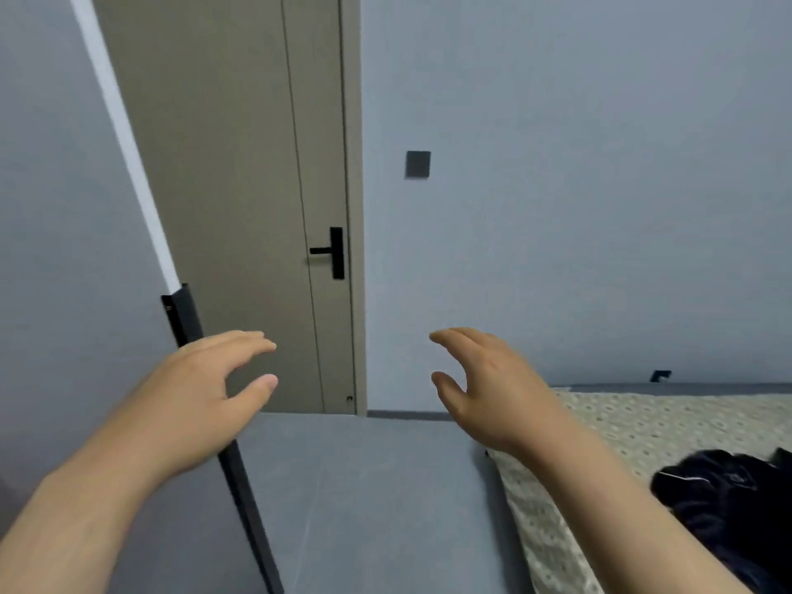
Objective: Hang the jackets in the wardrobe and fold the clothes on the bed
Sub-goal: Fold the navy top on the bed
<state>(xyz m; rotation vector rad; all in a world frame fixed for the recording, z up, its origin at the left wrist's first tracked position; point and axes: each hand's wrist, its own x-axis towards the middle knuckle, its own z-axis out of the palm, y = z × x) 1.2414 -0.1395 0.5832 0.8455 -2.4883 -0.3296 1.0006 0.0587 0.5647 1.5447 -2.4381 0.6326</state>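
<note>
Closed door (240, 199), black handle (332, 252).

text: none legible | labels: none | view: somewhat blurred

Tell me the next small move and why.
Probably swing the right hand down to the dark garment heaped on the patterned bed. Both it and the left hand hover open, holding nothing, and that garment is the only clothing in view.
</note>
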